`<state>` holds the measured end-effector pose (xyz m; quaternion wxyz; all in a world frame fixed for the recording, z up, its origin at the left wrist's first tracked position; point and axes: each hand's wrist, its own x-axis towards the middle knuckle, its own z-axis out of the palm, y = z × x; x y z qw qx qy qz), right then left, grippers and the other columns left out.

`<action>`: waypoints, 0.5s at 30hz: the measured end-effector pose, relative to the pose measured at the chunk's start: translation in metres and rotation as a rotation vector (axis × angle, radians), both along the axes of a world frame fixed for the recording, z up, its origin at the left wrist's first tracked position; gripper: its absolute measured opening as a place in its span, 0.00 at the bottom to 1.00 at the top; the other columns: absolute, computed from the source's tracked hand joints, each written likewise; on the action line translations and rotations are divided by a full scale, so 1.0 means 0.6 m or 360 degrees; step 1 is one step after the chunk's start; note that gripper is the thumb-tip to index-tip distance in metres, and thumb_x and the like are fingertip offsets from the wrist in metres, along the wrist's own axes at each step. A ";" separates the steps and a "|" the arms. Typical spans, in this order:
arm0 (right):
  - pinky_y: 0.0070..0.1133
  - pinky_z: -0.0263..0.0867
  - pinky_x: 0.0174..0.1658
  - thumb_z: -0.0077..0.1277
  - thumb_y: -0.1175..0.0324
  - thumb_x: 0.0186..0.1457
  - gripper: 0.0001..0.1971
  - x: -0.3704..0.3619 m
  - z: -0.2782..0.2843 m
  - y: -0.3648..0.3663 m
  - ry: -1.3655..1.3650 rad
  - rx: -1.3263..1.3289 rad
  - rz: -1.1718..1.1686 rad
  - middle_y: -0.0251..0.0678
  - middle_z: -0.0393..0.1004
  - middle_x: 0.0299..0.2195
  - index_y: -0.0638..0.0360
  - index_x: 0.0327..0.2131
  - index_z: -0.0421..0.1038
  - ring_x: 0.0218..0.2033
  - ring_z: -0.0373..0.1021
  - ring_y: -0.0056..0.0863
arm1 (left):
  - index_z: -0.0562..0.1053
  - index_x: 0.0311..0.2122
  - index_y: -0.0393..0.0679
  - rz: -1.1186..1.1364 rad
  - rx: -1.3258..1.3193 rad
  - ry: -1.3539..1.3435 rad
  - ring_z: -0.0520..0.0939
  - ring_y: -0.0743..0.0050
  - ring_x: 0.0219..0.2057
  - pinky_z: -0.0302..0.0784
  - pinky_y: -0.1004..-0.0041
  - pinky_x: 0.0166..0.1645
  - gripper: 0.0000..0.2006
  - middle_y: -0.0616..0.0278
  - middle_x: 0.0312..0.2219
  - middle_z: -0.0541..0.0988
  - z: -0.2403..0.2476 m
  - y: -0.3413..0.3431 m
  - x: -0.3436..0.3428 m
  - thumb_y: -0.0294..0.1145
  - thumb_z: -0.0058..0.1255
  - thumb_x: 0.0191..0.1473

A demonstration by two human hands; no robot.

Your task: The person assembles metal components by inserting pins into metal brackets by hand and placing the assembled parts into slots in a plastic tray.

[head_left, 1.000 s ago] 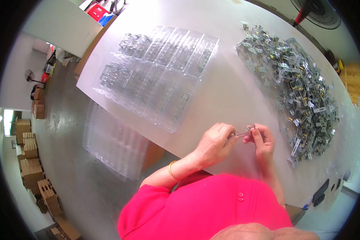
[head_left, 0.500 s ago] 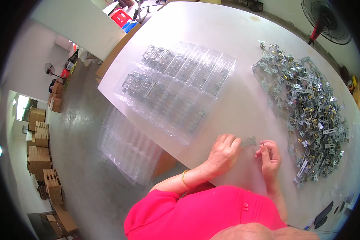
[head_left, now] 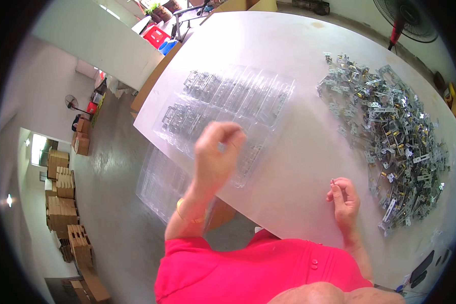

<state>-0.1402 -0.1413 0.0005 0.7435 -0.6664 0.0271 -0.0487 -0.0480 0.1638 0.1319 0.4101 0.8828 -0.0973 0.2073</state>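
White tabletop [head_left: 299, 152] fills the view: the left hand [head_left: 215, 154], fingertips pinched together, hovers over the clear compartment tray [head_left: 228, 111], while the right hand [head_left: 343, 198] pinches something tiny beside the heap of metal parts [head_left: 390, 137].

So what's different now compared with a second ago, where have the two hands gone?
The left hand has left the right hand and lifted out over the clear plastic compartment tray, fingers pinched; whether it carries the small part is too blurred to tell. The right hand stays low on the white table, now apart, fingertips together. The heap of small metal parts lies unchanged.
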 end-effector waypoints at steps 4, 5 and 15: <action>0.15 0.69 0.33 0.49 0.77 0.64 0.01 0.001 0.001 0.000 0.0000 -0.0048 0.0024 0.34 0.69 0.41 0.63 0.37 0.70 0.28 0.69 0.15 | 0.79 0.35 0.35 0.0379 0.0000 0.0212 0.79 0.76 0.26 0.75 0.75 0.35 0.07 0.61 0.24 0.82 0.011 0.065 0.123 0.28 0.58 0.56; 0.15 0.69 0.33 0.49 0.77 0.64 0.01 0.002 0.003 0.001 -0.0003 -0.0074 0.0052 0.34 0.70 0.41 0.64 0.36 0.70 0.28 0.69 0.15 | 0.79 0.35 0.35 0.0376 0.0012 0.0204 0.79 0.76 0.26 0.75 0.75 0.35 0.07 0.61 0.24 0.82 0.008 0.087 0.149 0.28 0.58 0.56; 0.15 0.70 0.33 0.50 0.76 0.63 0.01 -0.001 0.005 -0.001 -0.0031 -0.0184 0.0073 0.34 0.70 0.41 0.63 0.36 0.71 0.29 0.70 0.14 | 0.80 0.31 0.39 0.0586 0.0539 0.0389 0.84 0.58 0.30 0.77 0.64 0.40 0.12 0.53 0.25 0.83 -0.085 0.186 0.301 0.39 0.58 0.52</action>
